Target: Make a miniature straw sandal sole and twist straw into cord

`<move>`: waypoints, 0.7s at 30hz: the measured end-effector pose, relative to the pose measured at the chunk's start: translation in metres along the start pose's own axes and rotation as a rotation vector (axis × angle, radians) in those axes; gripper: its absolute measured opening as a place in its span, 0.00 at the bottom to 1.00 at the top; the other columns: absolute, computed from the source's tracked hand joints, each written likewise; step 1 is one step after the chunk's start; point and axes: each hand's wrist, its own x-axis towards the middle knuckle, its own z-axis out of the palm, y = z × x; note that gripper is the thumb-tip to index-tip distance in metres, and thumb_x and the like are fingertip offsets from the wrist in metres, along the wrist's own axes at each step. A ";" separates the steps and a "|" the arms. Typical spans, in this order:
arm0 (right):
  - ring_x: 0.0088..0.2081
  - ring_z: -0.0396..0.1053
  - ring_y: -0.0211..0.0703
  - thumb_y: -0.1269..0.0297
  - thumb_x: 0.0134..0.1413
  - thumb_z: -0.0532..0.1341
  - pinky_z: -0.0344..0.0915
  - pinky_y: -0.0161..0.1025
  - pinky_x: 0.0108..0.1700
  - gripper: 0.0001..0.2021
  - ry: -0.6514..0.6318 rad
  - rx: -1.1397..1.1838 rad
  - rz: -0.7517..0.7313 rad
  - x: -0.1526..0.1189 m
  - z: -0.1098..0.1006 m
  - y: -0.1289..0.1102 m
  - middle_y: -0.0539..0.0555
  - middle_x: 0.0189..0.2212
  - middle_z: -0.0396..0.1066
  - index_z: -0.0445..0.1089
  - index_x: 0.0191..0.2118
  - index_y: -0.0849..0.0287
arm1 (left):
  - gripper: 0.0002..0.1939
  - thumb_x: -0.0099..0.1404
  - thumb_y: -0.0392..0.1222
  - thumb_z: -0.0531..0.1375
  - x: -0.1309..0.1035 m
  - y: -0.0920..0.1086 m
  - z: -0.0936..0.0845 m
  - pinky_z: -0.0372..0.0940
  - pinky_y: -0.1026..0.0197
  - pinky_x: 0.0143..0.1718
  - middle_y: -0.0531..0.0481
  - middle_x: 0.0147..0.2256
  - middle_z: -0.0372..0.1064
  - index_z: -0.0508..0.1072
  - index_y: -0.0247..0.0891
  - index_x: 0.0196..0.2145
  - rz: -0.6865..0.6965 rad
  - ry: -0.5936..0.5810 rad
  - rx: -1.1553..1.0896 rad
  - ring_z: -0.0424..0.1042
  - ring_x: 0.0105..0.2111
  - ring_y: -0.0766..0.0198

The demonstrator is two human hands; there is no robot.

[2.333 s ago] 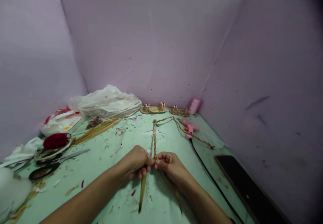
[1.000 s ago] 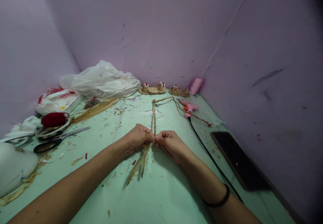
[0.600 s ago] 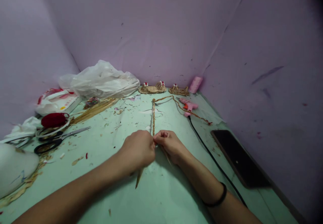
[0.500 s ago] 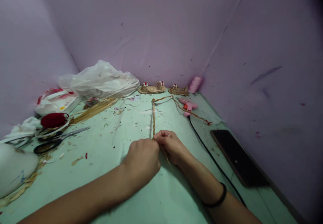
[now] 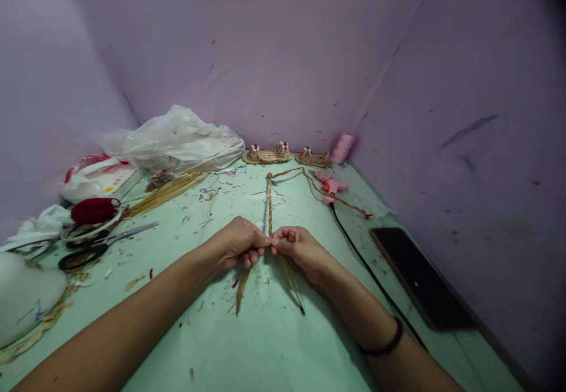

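Note:
A braided straw cord (image 5: 270, 206) runs from my hands up the table, bends right, then trails down past the glue gun. My left hand (image 5: 245, 243) pinches the near end of the braid, thumb and fingertips pressed together. Against it, my right hand (image 5: 298, 250) is closed in a pinch on the same end. Loose flat straw strands (image 5: 241, 295) hang below my left hand, and thinner strands (image 5: 294, 289) stick out beneath my right. The exact crossing point of the strands is hidden by my fingertips.
A pink glue gun (image 5: 329, 184) with a black cord lies right, near a dark phone (image 5: 418, 277). Scissors (image 5: 110, 240), red yarn (image 5: 94, 210), and straw strips (image 5: 172, 191) are left. A plastic bag (image 5: 177, 141) and straw slippers (image 5: 269, 155) sit by the wall.
My left hand has turned from a fist with its back showing to a fingertip pinch, shifting slightly left. The loose strand ends now show below both hands. My right hand stays almost still.

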 end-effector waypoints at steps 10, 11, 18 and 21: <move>0.24 0.64 0.40 0.67 0.45 0.54 0.47 0.34 0.24 0.08 0.315 -1.214 -0.201 -0.023 0.005 -0.018 0.54 0.23 0.71 0.71 0.26 0.58 | 0.08 0.40 0.31 0.54 0.013 -0.010 0.009 0.38 0.67 0.13 0.59 0.09 0.44 0.56 0.35 0.10 0.168 0.244 0.389 0.43 0.13 0.76; 0.25 0.65 0.41 0.67 0.44 0.54 0.47 0.35 0.24 0.08 0.335 -1.260 -0.185 -0.026 0.007 -0.022 0.54 0.23 0.72 0.71 0.26 0.58 | 0.08 0.40 0.32 0.53 0.014 -0.011 0.009 0.38 0.67 0.13 0.59 0.10 0.44 0.57 0.35 0.10 0.170 0.249 0.407 0.43 0.13 0.75; 0.24 0.66 0.43 0.65 0.43 0.56 0.45 0.36 0.22 0.09 0.286 -1.178 -0.044 -0.034 0.015 -0.029 0.57 0.22 0.72 0.73 0.25 0.57 | 0.10 0.42 0.32 0.52 0.000 -0.007 0.019 0.38 0.67 0.13 0.59 0.08 0.43 0.55 0.35 0.09 0.133 0.248 0.203 0.43 0.12 0.75; 0.23 0.65 0.45 0.68 0.41 0.56 0.44 0.37 0.23 0.08 0.292 -1.230 -0.101 -0.036 0.023 -0.025 0.59 0.22 0.72 0.73 0.24 0.58 | 0.10 0.43 0.33 0.52 -0.005 -0.007 0.023 0.40 0.68 0.13 0.58 0.08 0.46 0.57 0.35 0.09 0.139 0.235 0.090 0.45 0.12 0.75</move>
